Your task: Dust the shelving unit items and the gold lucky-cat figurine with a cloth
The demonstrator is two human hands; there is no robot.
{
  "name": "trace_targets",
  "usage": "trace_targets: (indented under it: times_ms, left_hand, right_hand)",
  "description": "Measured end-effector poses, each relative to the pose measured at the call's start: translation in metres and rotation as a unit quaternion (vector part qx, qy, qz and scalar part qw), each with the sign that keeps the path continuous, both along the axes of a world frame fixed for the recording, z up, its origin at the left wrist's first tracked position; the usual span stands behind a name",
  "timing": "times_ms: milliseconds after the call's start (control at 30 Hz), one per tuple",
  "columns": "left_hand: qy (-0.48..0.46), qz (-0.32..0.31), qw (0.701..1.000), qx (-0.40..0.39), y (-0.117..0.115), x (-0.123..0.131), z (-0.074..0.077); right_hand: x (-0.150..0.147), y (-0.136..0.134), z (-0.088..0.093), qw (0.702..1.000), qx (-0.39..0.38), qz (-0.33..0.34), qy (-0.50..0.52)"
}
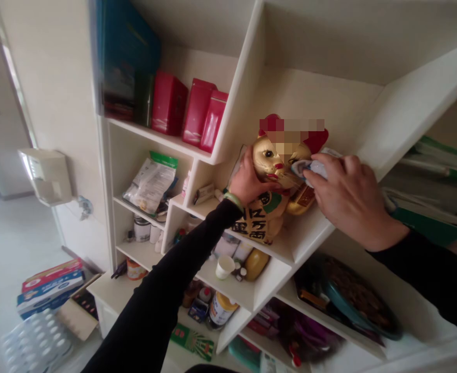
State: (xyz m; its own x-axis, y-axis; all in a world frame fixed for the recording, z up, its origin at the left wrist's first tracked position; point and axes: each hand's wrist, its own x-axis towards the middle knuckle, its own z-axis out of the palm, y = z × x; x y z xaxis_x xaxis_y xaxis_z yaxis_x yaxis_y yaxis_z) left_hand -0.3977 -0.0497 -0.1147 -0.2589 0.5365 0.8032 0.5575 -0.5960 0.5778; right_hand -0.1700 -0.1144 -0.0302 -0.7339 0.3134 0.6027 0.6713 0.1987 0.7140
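A golden lucky cat figurine (265,220) with red ears sits on a white shelf, tilted in my view. My left hand (247,178) grips the side of its head, thumb laid across the chin. On the other side, my right hand (348,194) pinches a pale bluish-white cloth (310,168) against the cat's cheek beside the eye. Part of the cloth is hidden under the fingers. A light green bangle (234,201) circles my left wrist. Pixel blocks cover the cat's forehead.
Red tins (169,103) stand on the upper left shelf, with a plastic bag (153,181) below. A white paper cup (225,267) and bottles sit under the cat. Lower right is a teal basin (348,295). Boxes (52,287) and an egg tray (36,339) lie lower left.
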Motion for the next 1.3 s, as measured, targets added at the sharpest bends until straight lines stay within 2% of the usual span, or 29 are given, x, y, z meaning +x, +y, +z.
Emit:
trace_targets:
  times_ms: [100,200,367,533,767,867,1000,1133,1200,1300]
  left_hand:
    - [-0.005,-0.003,1.0,0.004,0.0,0.0,0.0]
    - [-0.01,-0.004,1.0,0.004,0.0,0.0,-0.001]
    - [-0.003,-0.011,1.0,0.002,-0.002,-0.002,0.0]
    - [0.0,-0.004,1.0,-0.003,-0.001,-0.002,0.001]
    - [0.001,0.007,1.0,-0.005,-0.001,-0.001,0.001]
    - [-0.001,0.009,1.0,-0.009,-0.003,0.0,0.001]
    - [-0.004,0.014,1.0,-0.013,-0.003,0.0,0.001]
    - [-0.005,0.007,1.0,-0.002,-0.001,-0.001,0.0]
    - [-0.007,0.004,1.0,0.0,0.001,-0.002,0.0]
    - [-0.008,-0.001,1.0,-0.001,0.002,-0.003,0.0]
  right_hand:
    - [0.011,0.005,0.008,1.0,0.011,0.006,-0.009]
    - [0.018,0.006,0.018,0.999,0.009,0.019,0.031]
    - [0.0,0.0,0.025,0.99,0.001,0.095,0.1]
    - [-0.019,0.012,0.015,0.991,-0.067,0.099,0.067]
    - [0.001,0.017,-0.01,0.997,-0.004,0.045,0.054]
    - [0.012,0.016,-0.012,0.998,0.001,0.043,0.044]
    - [0.019,0.011,0.006,0.995,-0.019,0.077,0.061]
    - [-0.003,0.001,0.03,0.984,-0.015,0.111,0.135]
    - [-0.021,0.002,0.034,0.985,-0.04,0.122,0.117]
    - [-0.04,0.011,0.028,0.983,-0.085,0.137,0.089]
